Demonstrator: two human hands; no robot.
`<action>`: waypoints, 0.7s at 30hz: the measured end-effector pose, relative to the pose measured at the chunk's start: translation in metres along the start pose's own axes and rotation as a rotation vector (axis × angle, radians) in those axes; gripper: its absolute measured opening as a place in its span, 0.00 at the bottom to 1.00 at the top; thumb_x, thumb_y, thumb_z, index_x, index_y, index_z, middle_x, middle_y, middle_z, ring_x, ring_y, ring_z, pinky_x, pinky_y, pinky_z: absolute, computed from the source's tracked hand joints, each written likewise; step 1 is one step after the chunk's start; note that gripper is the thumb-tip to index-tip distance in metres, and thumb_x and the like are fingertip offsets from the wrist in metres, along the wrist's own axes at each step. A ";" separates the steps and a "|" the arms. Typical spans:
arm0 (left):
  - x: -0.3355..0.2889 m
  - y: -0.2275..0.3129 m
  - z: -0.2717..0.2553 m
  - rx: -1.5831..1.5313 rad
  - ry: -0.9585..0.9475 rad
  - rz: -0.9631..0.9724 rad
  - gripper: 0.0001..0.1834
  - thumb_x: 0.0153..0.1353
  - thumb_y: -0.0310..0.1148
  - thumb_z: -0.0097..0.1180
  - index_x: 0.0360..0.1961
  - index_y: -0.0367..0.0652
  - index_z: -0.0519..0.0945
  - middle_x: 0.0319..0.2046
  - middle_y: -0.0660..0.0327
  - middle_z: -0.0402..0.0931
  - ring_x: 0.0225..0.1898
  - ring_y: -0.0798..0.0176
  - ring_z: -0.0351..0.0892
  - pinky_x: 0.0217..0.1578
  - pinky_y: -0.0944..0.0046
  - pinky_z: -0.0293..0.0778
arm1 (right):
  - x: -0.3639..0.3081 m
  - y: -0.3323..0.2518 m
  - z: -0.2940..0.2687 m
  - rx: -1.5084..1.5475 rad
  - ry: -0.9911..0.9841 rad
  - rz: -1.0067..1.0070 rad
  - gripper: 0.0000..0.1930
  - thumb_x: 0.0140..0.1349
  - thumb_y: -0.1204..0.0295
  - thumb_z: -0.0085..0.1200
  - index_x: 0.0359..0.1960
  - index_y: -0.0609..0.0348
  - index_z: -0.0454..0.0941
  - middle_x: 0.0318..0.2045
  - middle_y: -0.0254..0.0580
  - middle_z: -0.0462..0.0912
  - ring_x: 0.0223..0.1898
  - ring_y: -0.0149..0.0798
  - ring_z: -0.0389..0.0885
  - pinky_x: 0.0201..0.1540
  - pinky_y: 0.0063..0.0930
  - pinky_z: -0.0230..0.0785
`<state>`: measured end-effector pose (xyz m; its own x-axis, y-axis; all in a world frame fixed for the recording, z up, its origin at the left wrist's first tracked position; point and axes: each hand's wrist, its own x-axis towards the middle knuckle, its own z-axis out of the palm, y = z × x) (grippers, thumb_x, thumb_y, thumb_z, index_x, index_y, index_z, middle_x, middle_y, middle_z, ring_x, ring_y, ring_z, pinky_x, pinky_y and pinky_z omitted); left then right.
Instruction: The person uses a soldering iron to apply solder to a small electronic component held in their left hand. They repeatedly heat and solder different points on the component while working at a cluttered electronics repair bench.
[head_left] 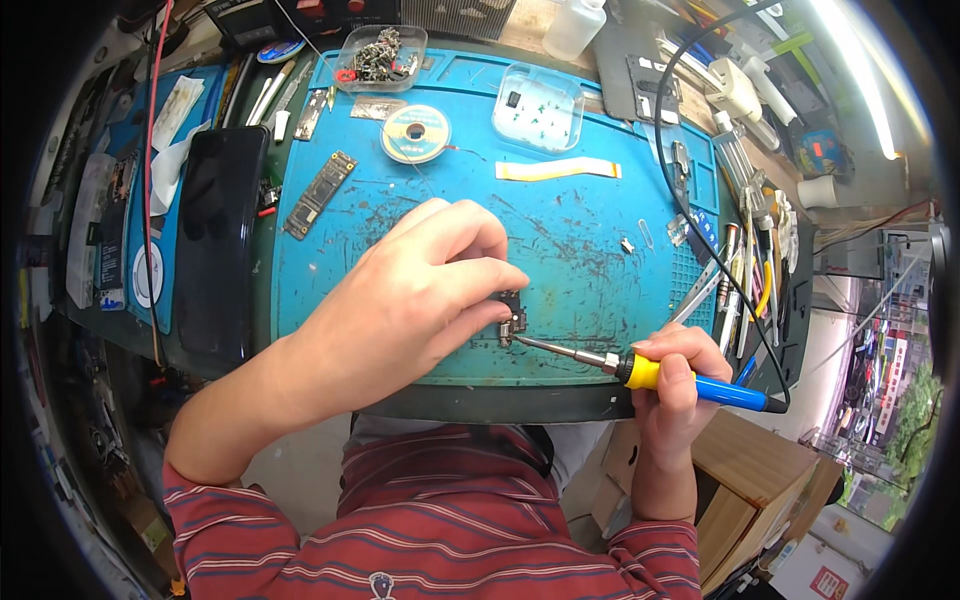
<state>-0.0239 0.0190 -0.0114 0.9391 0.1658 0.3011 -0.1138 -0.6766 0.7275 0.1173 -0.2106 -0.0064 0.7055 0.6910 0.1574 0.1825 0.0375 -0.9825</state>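
Observation:
My left hand (440, 275) pinches a small dark circuit board (514, 315) just above the blue work mat (580, 240). Part of the board is hidden behind my thumb and forefinger. A metal connector shows at the board's lower end. My right hand (675, 385) grips a soldering iron (645, 372) with a yellow and blue handle. Its metal tip points left and reaches the connector end of the board; I cannot tell whether it touches. From the handle's end a black cable (722, 270) arcs up along the right side.
A solder spool (416, 134), a longer circuit board (320, 194) and a yellow-white flex strip (558, 170) lie on the mat. Behind stand clear trays of parts (380, 60) and green bits (538, 108). A black phone-like slab (222, 240) lies left; tweezers (697, 290) and tools crowd the right.

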 end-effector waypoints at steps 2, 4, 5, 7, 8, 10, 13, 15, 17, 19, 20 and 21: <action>0.000 0.000 0.000 0.007 0.006 0.004 0.16 0.48 0.23 0.68 0.41 0.41 0.83 0.38 0.60 0.73 0.41 0.56 0.73 0.41 0.60 0.72 | 0.000 0.000 0.000 -0.014 -0.002 -0.001 0.10 0.62 0.72 0.52 0.31 0.68 0.82 0.22 0.41 0.79 0.17 0.25 0.71 0.20 0.18 0.60; 0.000 0.000 0.000 0.008 0.003 0.003 0.16 0.48 0.23 0.68 0.41 0.41 0.83 0.38 0.60 0.73 0.41 0.56 0.73 0.41 0.61 0.72 | 0.001 0.001 0.000 -0.018 -0.006 -0.017 0.10 0.62 0.72 0.53 0.31 0.67 0.83 0.22 0.41 0.79 0.17 0.25 0.71 0.20 0.18 0.60; 0.000 0.000 0.000 0.008 0.002 0.003 0.16 0.48 0.23 0.68 0.41 0.41 0.83 0.38 0.60 0.73 0.41 0.56 0.73 0.41 0.61 0.73 | 0.001 0.001 0.000 -0.021 -0.007 -0.026 0.10 0.62 0.71 0.53 0.31 0.67 0.83 0.22 0.41 0.79 0.17 0.25 0.71 0.20 0.18 0.60; 0.000 0.000 0.000 0.007 0.001 0.001 0.16 0.48 0.23 0.68 0.41 0.41 0.83 0.38 0.60 0.73 0.41 0.56 0.73 0.41 0.61 0.73 | 0.001 0.001 0.000 -0.012 -0.009 -0.017 0.11 0.62 0.71 0.53 0.31 0.67 0.83 0.22 0.41 0.79 0.17 0.25 0.71 0.20 0.18 0.60; 0.000 0.000 0.000 0.007 0.000 -0.001 0.16 0.48 0.23 0.68 0.41 0.41 0.83 0.38 0.60 0.73 0.41 0.57 0.73 0.41 0.61 0.73 | 0.001 0.001 0.000 -0.008 -0.009 -0.013 0.11 0.62 0.71 0.53 0.31 0.67 0.83 0.22 0.41 0.79 0.17 0.25 0.71 0.20 0.18 0.60; 0.000 0.000 0.000 0.008 -0.001 -0.004 0.16 0.48 0.22 0.68 0.41 0.41 0.83 0.38 0.60 0.73 0.41 0.57 0.73 0.41 0.60 0.73 | 0.000 0.000 0.000 -0.009 -0.009 -0.003 0.11 0.62 0.71 0.53 0.31 0.68 0.83 0.22 0.41 0.79 0.16 0.25 0.71 0.20 0.18 0.60; 0.000 0.001 0.000 0.005 0.001 -0.011 0.16 0.48 0.22 0.68 0.41 0.41 0.83 0.38 0.61 0.73 0.41 0.57 0.73 0.40 0.61 0.73 | 0.000 -0.001 0.000 -0.011 -0.008 0.012 0.11 0.62 0.71 0.53 0.31 0.68 0.83 0.21 0.41 0.79 0.16 0.25 0.71 0.20 0.18 0.60; 0.000 0.001 0.000 0.003 0.002 -0.015 0.16 0.48 0.22 0.68 0.41 0.40 0.83 0.38 0.61 0.73 0.41 0.57 0.73 0.40 0.61 0.73 | 0.000 -0.002 0.000 -0.015 -0.011 0.020 0.11 0.62 0.71 0.53 0.31 0.68 0.83 0.21 0.41 0.79 0.16 0.25 0.71 0.20 0.18 0.60; 0.000 0.002 0.000 0.004 0.002 -0.017 0.16 0.48 0.22 0.68 0.41 0.40 0.83 0.38 0.61 0.73 0.41 0.57 0.73 0.40 0.61 0.73 | 0.000 -0.003 0.000 -0.021 -0.017 0.026 0.11 0.62 0.71 0.53 0.31 0.68 0.82 0.21 0.41 0.79 0.16 0.25 0.71 0.20 0.18 0.60; 0.000 0.001 0.000 0.007 0.005 -0.011 0.16 0.48 0.22 0.68 0.41 0.40 0.83 0.38 0.61 0.73 0.41 0.57 0.73 0.40 0.61 0.73 | -0.001 -0.003 0.001 -0.005 0.006 0.010 0.11 0.62 0.71 0.52 0.30 0.68 0.81 0.21 0.40 0.78 0.15 0.25 0.69 0.19 0.18 0.59; 0.000 0.001 0.000 0.009 0.006 -0.008 0.16 0.48 0.22 0.68 0.41 0.40 0.84 0.38 0.60 0.73 0.41 0.57 0.73 0.40 0.61 0.73 | -0.001 -0.003 0.001 0.003 0.017 0.002 0.11 0.63 0.71 0.52 0.30 0.67 0.81 0.21 0.40 0.78 0.15 0.24 0.69 0.18 0.18 0.59; 0.000 0.001 0.000 0.007 0.005 -0.010 0.16 0.48 0.22 0.68 0.41 0.40 0.84 0.38 0.60 0.73 0.41 0.57 0.73 0.40 0.61 0.73 | -0.002 -0.003 0.002 0.020 0.055 0.023 0.11 0.63 0.70 0.52 0.30 0.67 0.80 0.22 0.40 0.77 0.15 0.24 0.68 0.17 0.18 0.58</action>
<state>-0.0241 0.0184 -0.0111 0.9384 0.1764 0.2972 -0.1023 -0.6796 0.7264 0.1144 -0.2107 -0.0043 0.7462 0.6508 0.1399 0.1525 0.0374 -0.9876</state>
